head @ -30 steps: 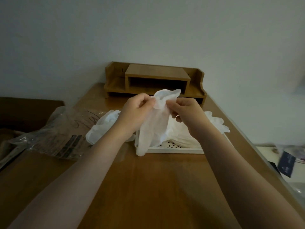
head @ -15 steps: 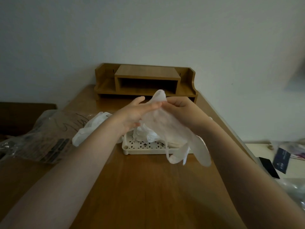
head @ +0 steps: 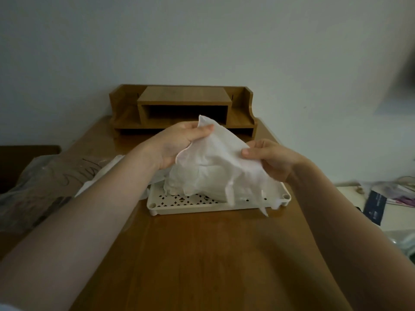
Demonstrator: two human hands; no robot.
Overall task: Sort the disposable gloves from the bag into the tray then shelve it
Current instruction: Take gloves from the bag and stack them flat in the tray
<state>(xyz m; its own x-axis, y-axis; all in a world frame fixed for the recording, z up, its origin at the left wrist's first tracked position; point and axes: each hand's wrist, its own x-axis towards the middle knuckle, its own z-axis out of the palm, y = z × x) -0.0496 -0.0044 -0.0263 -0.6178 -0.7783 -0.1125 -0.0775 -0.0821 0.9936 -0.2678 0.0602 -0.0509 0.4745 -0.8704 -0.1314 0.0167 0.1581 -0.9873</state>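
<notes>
glove (head: 215, 162) now spread wide, over tray (head: 190, 206)

Bare forearms (head: 94, 212), apparently sleeveless.

Room, dim light. Plain pale wall (head: 202, 41) ahead of me. My wooden bench (head: 202, 254) runs to it. Far end: wooden desktop shelf unit (head: 183, 108) against the wall. Right: lower pale surface (head: 350, 198) with scattered papers (head: 402, 198). Left: dark furniture (head: 24, 158).
</notes>
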